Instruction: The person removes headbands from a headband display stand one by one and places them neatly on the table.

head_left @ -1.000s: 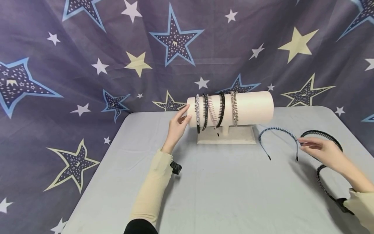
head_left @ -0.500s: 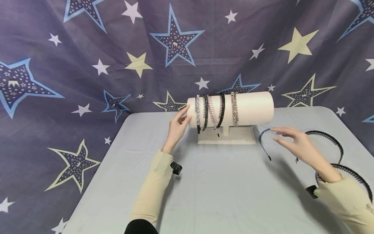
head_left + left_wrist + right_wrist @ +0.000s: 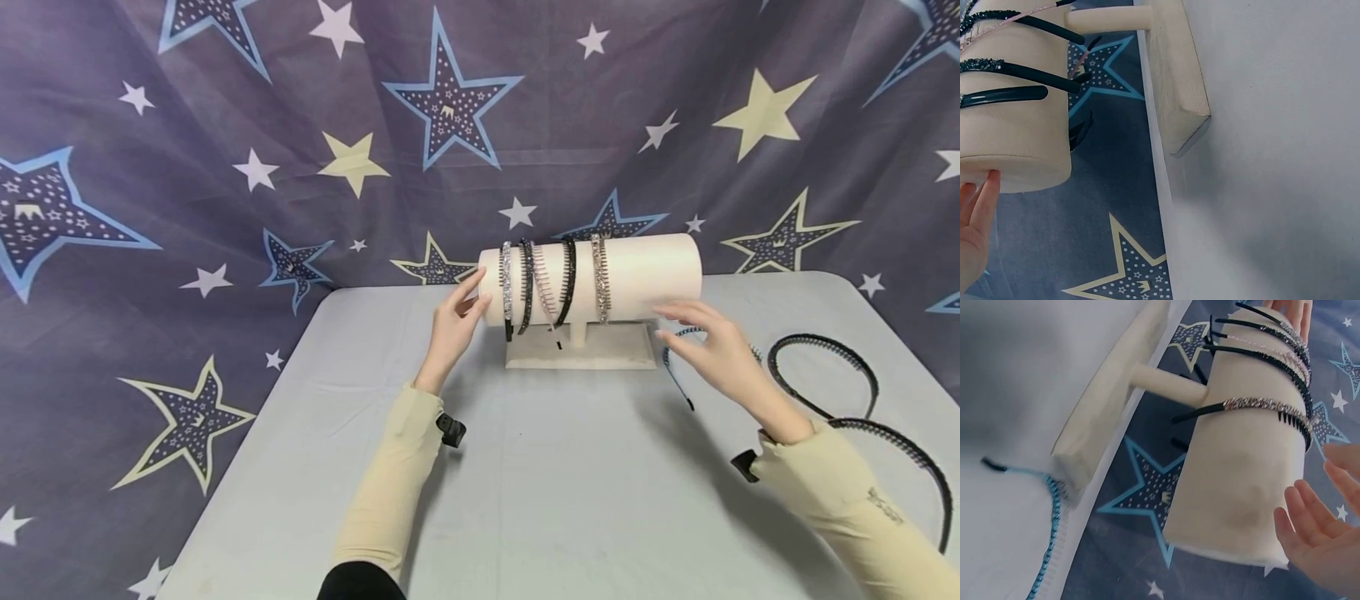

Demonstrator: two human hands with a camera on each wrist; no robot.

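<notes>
Roll: the cream roll is carried sideways on a short post above a flat base; in the head view it is found at two o'clock from the left hand and at ten o'clock from the right hand.
Left grip: the fingertips are rested against the roll's nine o'clock end, with finger and thumb slightly parted.
Right grip: thumb and fingers are held apart near the roll's other end, at four o'clock from its middle; whether the roll is touched cannot quite be told, since its edge is overlapped by the fingertips.
Headbands on the roll: five are hooked over it in a row; from the nine o'clock end are seen a silver headband, a beaded black headband, a pink headband, another black headband and a glittery headband, the last being set nearest the right hand.
Blue headband: the blue headband is laid on the table just beside the base, between seven and eight o'clock from the right hand, by which it is partly hidden.
Loose black headbands: the upper loose headband is laid between three and four o'clock from the right hand, the lower loose headband at four.
Backdrop: a purple cloth with stars is hung at twelve o'clock, beyond the table.
</notes>
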